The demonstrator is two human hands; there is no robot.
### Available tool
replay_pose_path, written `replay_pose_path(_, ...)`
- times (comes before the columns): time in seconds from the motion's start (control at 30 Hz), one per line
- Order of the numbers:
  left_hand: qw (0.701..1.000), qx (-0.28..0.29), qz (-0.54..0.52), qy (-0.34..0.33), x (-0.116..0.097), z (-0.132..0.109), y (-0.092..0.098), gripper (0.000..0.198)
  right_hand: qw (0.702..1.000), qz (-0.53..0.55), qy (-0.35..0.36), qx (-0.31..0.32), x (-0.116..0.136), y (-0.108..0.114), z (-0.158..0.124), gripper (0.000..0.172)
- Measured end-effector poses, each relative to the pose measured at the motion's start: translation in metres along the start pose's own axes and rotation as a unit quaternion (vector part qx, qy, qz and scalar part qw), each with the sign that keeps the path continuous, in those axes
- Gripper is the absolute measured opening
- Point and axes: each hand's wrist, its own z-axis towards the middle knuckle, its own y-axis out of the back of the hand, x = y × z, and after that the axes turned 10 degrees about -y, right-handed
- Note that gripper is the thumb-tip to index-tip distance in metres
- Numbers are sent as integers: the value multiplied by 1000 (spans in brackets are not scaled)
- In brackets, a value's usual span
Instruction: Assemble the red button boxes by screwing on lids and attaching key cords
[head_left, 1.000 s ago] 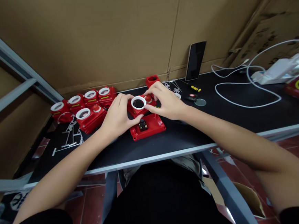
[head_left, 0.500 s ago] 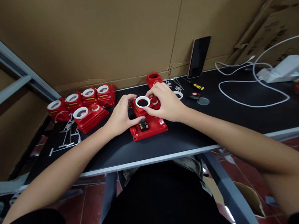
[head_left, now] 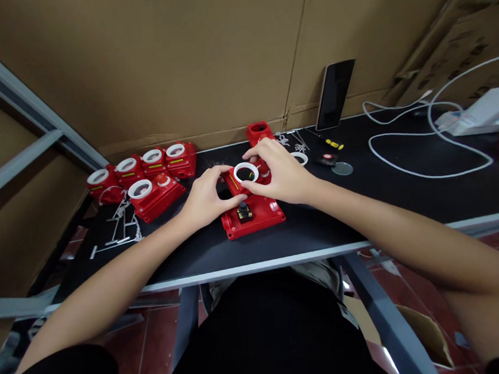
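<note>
My left hand (head_left: 207,199) grips the left side of a red housing cover (head_left: 232,182), its thumb stretched along the near edge. From the right, my right hand (head_left: 282,174) holds the same cover, with its thumb at the lower edge of a white ring (head_left: 236,173) set in the cover's round opening. The ring's middle looks dark, with a small yellow-green spot. Partly under the cover, closer to me, lies a red base (head_left: 259,225) with a black switch part (head_left: 243,211) mounted on it. My fingers hide the cover's right part.
Several red boxes with white rings, including a nearer one (head_left: 158,203), stand at left beside thin metal T-bars (head_left: 112,244). Behind my right hand are another red housing (head_left: 259,130) and a loose white ring (head_left: 301,158). A yellow-black screwdriver (head_left: 332,143), clear disc (head_left: 342,169) and white cable (head_left: 430,177) lie right.
The whole view has shifted slightly, so things sit a little further right. Both hands keep their hold on the cover; a yellow-green spot now shows inside its ring.
</note>
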Motion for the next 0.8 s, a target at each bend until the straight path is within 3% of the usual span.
replay_pose_path(0.4, 999, -10, 25, -20, -3, 1, -2, 59, 999, 3, 31, -27, 2, -2, -2, 42)
replay_pose_path(0.8, 998, -37, -46, 2, 0, 5, 4, 64, 1000, 7, 9, 18, -7, 5, 2, 41)
